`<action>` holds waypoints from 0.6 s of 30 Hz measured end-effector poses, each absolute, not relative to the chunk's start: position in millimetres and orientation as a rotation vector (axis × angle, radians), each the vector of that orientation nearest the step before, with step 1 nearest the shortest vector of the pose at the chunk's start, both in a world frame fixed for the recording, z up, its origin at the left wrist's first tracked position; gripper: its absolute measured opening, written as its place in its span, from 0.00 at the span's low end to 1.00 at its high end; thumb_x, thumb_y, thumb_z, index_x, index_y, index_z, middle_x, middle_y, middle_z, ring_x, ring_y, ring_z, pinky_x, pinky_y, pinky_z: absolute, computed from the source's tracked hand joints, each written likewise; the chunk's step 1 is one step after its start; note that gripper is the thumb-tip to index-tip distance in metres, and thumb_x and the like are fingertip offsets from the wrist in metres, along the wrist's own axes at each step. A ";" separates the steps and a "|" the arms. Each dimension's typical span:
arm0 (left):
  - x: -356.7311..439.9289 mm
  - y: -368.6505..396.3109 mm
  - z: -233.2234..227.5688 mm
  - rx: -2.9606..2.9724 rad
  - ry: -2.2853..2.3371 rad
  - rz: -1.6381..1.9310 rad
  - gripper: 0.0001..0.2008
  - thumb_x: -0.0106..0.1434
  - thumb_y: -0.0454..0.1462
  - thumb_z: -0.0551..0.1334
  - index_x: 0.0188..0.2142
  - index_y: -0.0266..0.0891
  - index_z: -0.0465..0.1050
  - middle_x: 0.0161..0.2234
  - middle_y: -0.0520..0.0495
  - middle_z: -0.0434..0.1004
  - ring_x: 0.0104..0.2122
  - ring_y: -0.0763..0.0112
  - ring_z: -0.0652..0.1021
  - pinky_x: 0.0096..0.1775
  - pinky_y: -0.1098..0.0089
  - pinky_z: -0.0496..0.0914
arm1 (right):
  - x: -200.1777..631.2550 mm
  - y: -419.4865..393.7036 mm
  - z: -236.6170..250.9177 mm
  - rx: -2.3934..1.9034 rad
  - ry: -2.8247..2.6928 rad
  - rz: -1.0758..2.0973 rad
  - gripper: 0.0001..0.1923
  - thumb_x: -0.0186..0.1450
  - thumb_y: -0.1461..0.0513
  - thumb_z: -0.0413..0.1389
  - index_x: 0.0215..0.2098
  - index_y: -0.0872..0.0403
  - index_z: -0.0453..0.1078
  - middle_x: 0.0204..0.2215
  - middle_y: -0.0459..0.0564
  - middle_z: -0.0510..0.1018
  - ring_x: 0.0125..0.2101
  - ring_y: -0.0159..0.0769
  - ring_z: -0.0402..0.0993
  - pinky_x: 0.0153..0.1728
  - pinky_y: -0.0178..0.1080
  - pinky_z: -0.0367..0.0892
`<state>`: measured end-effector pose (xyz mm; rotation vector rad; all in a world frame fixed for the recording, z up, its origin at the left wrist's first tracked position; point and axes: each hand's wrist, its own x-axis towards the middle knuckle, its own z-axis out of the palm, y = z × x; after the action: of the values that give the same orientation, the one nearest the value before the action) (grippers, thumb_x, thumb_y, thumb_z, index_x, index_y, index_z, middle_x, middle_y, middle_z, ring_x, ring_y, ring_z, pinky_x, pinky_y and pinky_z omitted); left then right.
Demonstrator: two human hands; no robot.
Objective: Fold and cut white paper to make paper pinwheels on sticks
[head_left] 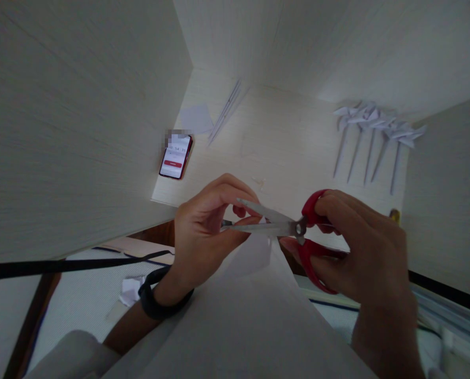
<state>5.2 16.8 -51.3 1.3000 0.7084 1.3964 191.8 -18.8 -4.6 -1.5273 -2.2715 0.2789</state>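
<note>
My right hand [353, 247] has its fingers through the red handles of a pair of scissors [276, 227], whose blades are parted and point left. Those blades reach across the fingers of my left hand [215, 221], which are curled with thumb and fingertips close together. A small pale bit shows by the left fingertips, but what they pinch is mostly hidden behind the blades. Near the left palm is a small dark metallic tip [227, 223]; I cannot tell what it belongs to. A dark band circles my left wrist.
Several white paper pinwheels [377, 123] on sticks lie at the right of the pale tabletop [282, 142]. Thin white sticks [225, 111], a paper square [196, 118] and a phone [175, 158] are at the left. Panels rise on three sides. Crumpled paper [131, 290] lies below left.
</note>
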 end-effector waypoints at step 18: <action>7.1 15.5 -48.8 1.287 0.742 1.377 0.04 0.60 0.36 0.67 0.29 0.39 0.76 0.25 0.51 0.71 0.26 0.74 0.71 0.27 0.73 0.66 | 191.4 -20.4 -6.7 -1.539 -2.262 0.309 0.11 0.57 0.63 0.58 0.31 0.49 0.58 0.26 0.44 0.71 0.28 0.34 0.70 0.24 0.35 0.59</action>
<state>7.1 15.5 -48.8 1.2871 0.7421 1.3773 191.4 -20.4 -6.7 -1.5392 -2.2618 0.3086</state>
